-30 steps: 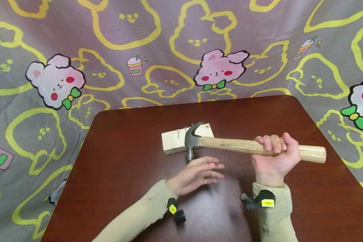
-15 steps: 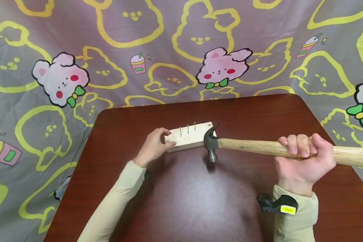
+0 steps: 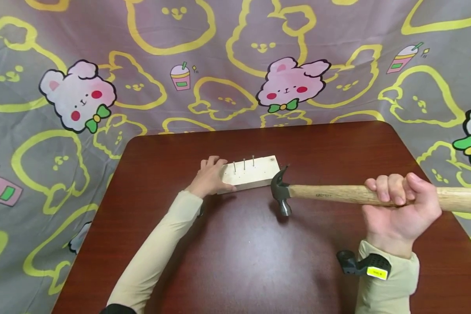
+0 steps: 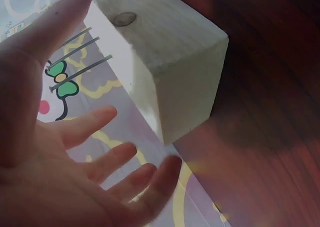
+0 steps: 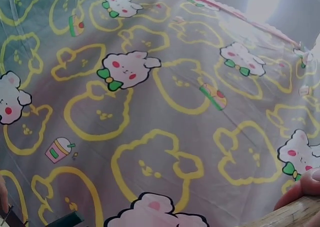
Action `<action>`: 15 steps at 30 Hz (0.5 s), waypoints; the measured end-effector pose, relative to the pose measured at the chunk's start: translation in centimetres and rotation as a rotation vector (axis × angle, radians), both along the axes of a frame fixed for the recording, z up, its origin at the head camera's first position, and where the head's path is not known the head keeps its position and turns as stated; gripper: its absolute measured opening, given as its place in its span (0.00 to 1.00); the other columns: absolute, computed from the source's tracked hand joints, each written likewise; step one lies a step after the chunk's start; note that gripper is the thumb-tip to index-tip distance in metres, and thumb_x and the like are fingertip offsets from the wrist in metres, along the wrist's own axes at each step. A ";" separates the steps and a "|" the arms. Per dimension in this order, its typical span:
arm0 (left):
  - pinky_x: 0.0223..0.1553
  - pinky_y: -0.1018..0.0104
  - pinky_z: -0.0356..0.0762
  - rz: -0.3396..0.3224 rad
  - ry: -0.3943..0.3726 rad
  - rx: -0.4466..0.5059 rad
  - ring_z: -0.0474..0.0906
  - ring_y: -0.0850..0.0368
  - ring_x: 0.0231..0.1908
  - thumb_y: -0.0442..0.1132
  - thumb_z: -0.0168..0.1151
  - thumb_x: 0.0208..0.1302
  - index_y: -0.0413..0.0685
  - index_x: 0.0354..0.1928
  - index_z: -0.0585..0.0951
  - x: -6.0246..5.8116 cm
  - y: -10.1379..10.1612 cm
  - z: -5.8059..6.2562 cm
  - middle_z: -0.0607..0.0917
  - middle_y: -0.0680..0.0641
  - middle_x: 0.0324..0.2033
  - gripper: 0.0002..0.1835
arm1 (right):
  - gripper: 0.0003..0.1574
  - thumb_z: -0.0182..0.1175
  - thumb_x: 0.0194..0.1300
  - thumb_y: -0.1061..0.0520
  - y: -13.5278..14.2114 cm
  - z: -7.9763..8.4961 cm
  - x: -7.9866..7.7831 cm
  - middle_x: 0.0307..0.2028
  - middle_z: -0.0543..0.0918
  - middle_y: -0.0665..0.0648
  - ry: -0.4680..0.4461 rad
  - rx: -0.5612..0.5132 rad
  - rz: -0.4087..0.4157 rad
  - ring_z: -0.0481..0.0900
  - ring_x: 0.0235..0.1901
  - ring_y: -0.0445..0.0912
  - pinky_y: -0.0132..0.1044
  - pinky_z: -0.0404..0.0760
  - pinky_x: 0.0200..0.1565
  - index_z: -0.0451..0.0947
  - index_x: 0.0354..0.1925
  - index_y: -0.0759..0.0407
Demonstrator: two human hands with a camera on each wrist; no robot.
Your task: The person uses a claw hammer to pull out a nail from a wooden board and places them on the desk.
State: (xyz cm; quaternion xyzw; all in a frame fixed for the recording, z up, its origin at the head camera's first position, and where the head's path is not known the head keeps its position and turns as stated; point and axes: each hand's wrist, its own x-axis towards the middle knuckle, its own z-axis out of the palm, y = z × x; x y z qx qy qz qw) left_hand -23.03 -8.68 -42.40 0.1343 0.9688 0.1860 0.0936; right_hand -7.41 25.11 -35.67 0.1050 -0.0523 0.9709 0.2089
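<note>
A pale wooden block [image 3: 255,172] lies on the table with several nails [image 3: 244,164] standing upright in its top. My left hand [image 3: 209,176] holds the block's left end, thumb along the front side and fingers toward the back. Seen from the left wrist, that hand [image 4: 100,167] looks loosely spread beside the block [image 4: 190,87], so how firmly it holds is unclear. My right hand [image 3: 402,205] grips the wooden handle of a claw hammer [image 3: 322,193]. The hammer's head is just right of the block, apart from the nails, striking face down and claw up.
The brown table [image 3: 259,261] reaches back to a patterned cloth [image 3: 220,65] that hangs behind it and along both sides. Only part of the hammer handle [image 5: 290,214] shows at the edge of the right wrist view.
My left hand has moved from in front of the block to its left end and closed in there. The right hand has carried the hammer rightward, off the block, uncovering the nails.
</note>
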 end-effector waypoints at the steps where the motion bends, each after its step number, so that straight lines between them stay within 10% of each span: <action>1: 0.59 0.43 0.66 0.001 -0.003 -0.004 0.54 0.39 0.66 0.55 0.78 0.42 0.48 0.68 0.66 -0.1 0.1 0.0 0.58 0.40 0.70 0.51 | 0.28 0.32 0.69 0.61 0.0 0.0 0.0 0.06 0.63 0.58 0.003 0.012 -0.003 0.59 0.11 0.51 0.44 0.63 0.24 0.57 0.11 0.63; 9: 0.56 0.40 0.65 0.019 -0.050 -0.010 0.52 0.39 0.66 0.51 0.79 0.43 0.50 0.69 0.64 -0.6 0.7 -0.4 0.56 0.40 0.70 0.50 | 0.30 0.28 0.71 0.62 -0.3 -0.1 -0.3 0.06 0.63 0.56 -0.002 0.121 -0.033 0.58 0.11 0.48 0.40 0.60 0.24 0.56 0.11 0.62; 15: 0.60 0.45 0.70 -0.088 -0.030 -0.049 0.62 0.42 0.63 0.50 0.77 0.47 0.46 0.69 0.65 -1.0 0.7 -0.4 0.68 0.40 0.64 0.47 | 0.28 0.28 0.69 0.63 -0.2 0.0 -0.4 0.07 0.59 0.56 0.013 0.113 0.030 0.56 0.12 0.48 0.40 0.57 0.25 0.53 0.11 0.61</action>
